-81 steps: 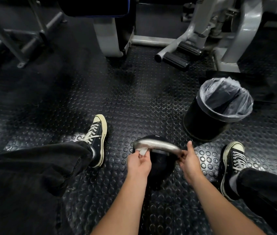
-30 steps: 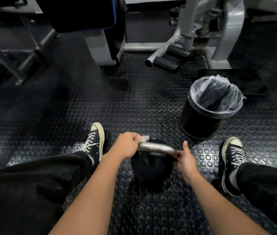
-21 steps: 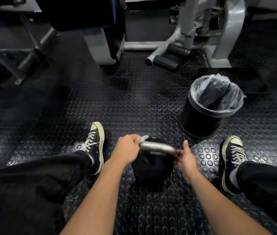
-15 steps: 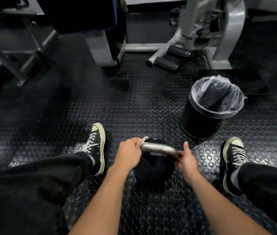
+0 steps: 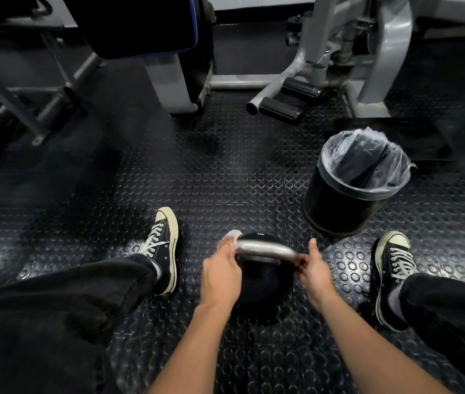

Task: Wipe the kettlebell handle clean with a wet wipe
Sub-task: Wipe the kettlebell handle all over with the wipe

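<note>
Between your feet on the studded floor (image 5: 220, 172), the black kettlebell (image 5: 265, 282) shows a dull steel handle (image 5: 265, 248). Your left hand (image 5: 220, 273) wraps a white wet wipe (image 5: 232, 236) round its left end, mostly hidden; your right hand (image 5: 312, 270) grips the right end. A lined bin (image 5: 348, 194) stands far right.

One view only — a wide-angle camera on the person's head, looking forward and steeply down at the black studded rubber floor (image 5: 197, 177). It sits close above both forearms and the spread legs, with grey steel gym machine frames (image 5: 382, 52) bending across the top edge.
</note>
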`<state>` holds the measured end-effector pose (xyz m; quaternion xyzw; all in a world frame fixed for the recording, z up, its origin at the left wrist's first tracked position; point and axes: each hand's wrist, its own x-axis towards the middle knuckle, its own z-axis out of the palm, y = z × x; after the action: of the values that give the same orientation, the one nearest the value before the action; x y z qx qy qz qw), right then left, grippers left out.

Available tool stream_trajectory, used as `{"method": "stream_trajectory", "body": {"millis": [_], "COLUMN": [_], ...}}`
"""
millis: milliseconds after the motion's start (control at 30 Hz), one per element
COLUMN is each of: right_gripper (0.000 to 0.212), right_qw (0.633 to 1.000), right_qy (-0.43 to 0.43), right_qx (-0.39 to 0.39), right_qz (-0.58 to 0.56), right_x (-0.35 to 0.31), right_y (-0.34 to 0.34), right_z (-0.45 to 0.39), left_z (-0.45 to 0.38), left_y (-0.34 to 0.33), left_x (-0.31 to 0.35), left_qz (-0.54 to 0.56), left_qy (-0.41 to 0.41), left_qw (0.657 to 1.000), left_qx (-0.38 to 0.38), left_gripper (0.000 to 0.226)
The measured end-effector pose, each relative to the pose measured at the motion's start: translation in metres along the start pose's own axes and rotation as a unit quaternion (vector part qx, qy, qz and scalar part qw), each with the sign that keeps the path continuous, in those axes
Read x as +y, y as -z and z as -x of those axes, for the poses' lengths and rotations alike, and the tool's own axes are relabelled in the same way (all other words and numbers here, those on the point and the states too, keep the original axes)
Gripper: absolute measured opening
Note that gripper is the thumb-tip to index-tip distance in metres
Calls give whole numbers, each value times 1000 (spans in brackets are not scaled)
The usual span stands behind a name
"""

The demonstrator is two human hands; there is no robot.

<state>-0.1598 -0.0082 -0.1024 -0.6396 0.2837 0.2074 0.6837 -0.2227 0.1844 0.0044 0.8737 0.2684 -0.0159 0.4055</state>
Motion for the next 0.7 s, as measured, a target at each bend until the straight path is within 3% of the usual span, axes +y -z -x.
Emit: {"method": "stream_trajectory", "body": {"millis": [67, 267, 433, 700], "right_gripper": [106, 110, 110, 101], "right_qw": [1000, 1000, 1000, 1000], "right_qy": [-3, -4, -20, -20], "right_qx": [3, 4, 8, 3], "right_qz": [3, -5, 9, 15], "right_x": [2, 8, 12, 3], "right_y": [2, 3, 7, 3], "right_z": [-4, -9, -16, -2], "left_z": [1, 12, 14, 18], "left_y": [-1, -10, -16, -29], "left_x": [7, 3, 7, 12], "left_qz": [-4, 24, 15, 51], "left_qy": [-13, 13, -4, 50], "left_qw": [1000, 999, 1000, 996], "left_qx": [5, 19, 11, 62], "left_gripper": [38, 41, 41, 42]}}
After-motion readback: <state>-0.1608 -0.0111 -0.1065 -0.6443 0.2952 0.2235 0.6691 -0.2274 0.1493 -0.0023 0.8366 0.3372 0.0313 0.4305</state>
